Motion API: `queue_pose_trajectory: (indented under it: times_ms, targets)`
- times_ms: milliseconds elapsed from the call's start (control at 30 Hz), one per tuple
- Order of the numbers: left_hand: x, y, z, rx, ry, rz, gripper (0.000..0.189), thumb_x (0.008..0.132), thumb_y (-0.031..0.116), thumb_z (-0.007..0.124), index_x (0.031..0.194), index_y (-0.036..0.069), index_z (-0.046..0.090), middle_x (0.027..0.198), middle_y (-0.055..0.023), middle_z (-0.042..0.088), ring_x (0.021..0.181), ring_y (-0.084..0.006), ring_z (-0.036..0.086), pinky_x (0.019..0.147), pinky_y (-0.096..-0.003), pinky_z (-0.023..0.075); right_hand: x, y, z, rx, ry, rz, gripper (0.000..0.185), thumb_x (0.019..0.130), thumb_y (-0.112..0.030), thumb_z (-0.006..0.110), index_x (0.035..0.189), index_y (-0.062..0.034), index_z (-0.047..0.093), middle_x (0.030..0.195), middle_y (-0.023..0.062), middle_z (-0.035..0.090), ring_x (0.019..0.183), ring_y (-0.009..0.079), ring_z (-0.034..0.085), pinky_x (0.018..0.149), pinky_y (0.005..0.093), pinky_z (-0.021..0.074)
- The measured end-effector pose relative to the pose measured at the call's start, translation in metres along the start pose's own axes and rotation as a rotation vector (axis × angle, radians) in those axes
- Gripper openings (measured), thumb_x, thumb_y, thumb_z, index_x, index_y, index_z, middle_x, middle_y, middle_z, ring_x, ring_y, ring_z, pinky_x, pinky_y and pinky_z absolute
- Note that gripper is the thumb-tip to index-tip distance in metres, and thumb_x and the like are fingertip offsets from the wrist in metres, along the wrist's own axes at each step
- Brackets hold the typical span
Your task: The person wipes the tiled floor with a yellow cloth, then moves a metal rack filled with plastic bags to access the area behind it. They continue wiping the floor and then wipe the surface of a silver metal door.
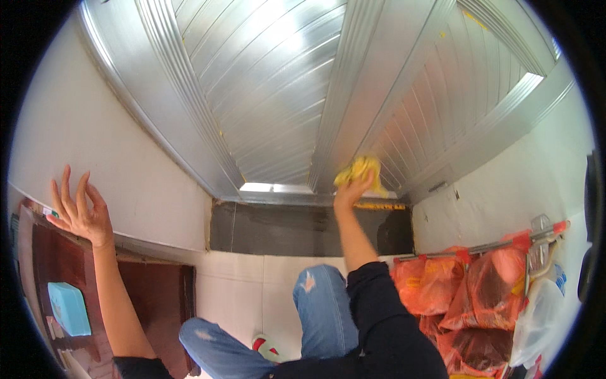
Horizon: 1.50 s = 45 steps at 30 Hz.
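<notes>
My right hand (352, 189) holds a crumpled yellow cloth (362, 171) against the lower part of a silver metal double door (274, 104), near the seam between its two leaves. My left hand (81, 213) is raised at the left with its fingers spread, holding nothing, in front of the white wall (118, 166) and above a dark red wooden cabinet (156, 303). Bits of yellow show along the door's panel edges. Below the door lies a dark grey threshold slab (284, 227) with a yellow strip (381, 207) at its upper right.
Red plastic bags (492, 284) hang on a metal rack at the right, beside a whitish translucent bag (537, 317). A light blue plastic box (69, 309) sits on the cabinet at the left. My bent knees are above the pale tiled floor (236, 284).
</notes>
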<state>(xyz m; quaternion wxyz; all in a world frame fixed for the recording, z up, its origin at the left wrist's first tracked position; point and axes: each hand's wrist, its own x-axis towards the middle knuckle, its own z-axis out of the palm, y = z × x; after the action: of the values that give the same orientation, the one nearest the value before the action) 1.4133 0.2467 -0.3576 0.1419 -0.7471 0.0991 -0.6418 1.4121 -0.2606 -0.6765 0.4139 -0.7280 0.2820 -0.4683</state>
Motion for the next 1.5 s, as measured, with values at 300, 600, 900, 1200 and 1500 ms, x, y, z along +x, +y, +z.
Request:
queue_pose_trajectory:
  times_ms: [300, 600, 900, 1200, 1500]
  targets:
    - [0.013, 0.023, 0.009, 0.062, -0.037, -0.061, 0.032, 0.079, 0.004, 0.065, 0.099, 0.029, 0.070, 0.129, 0.0085, 0.059, 0.130, -0.0183, 0.046, 0.112, -0.0382, 0.0176, 0.033, 0.089, 0.004, 0.006, -0.132, 0.927, 0.040, 0.081, -0.011, 0.061, 0.116, 0.0075, 0.054, 0.111, 0.0220, 0.061, 0.097, 0.0303, 0.061, 0.084, 0.0371, 0.0478]
    - [0.043, 0.071, -0.015, -0.187, 0.093, -0.119, 0.036, 0.074, 0.004, 0.065, 0.103, 0.026, 0.070, 0.134, 0.0010, 0.056, 0.132, -0.0280, 0.042, 0.114, -0.0488, 0.0054, 0.157, -0.195, -0.097, 0.225, -0.115, -0.032, 0.034, 0.072, -0.011, 0.067, 0.100, 0.0058, 0.061, 0.087, 0.0191, 0.067, 0.079, 0.0278, 0.066, 0.074, 0.0396, 0.0506]
    - [0.206, 0.313, -0.012, -0.913, 0.160, -0.024, 0.055, 0.086, 0.023, 0.062, 0.139, 0.019, 0.047, 0.149, -0.0035, 0.038, 0.142, -0.0260, 0.027, 0.113, -0.0534, 0.0019, 0.294, -0.404, -0.132, -0.051, 0.525, -0.934, 0.042, 0.087, -0.009, 0.053, 0.127, 0.0038, 0.049, 0.133, 0.0246, 0.046, 0.128, 0.0382, 0.039, 0.107, 0.0480, 0.0326]
    - [0.263, 0.404, 0.001, -1.114, 0.162, 0.087, 0.056, 0.092, 0.037, 0.053, 0.143, 0.016, 0.041, 0.152, -0.0050, 0.032, 0.144, -0.0256, 0.022, 0.114, -0.0519, 0.0002, 0.140, -0.080, -0.045, -0.284, -0.027, -0.729, 0.076, 0.072, -0.002, 0.060, 0.143, -0.0023, 0.033, 0.150, 0.0179, 0.029, 0.136, 0.0397, 0.030, 0.114, 0.0457, 0.0224]
    - [0.242, 0.413, 0.032, -0.918, 0.249, 0.110, 0.048, 0.099, 0.030, 0.034, 0.141, 0.010, 0.042, 0.150, -0.0077, 0.037, 0.142, -0.0242, 0.027, 0.116, -0.0477, 0.0030, 0.049, -0.059, -0.030, 0.012, 0.011, -0.361, 0.042, 0.078, 0.000, 0.058, 0.121, 0.0005, 0.059, 0.133, 0.0206, 0.046, 0.122, 0.0378, 0.046, 0.101, 0.0433, 0.0347]
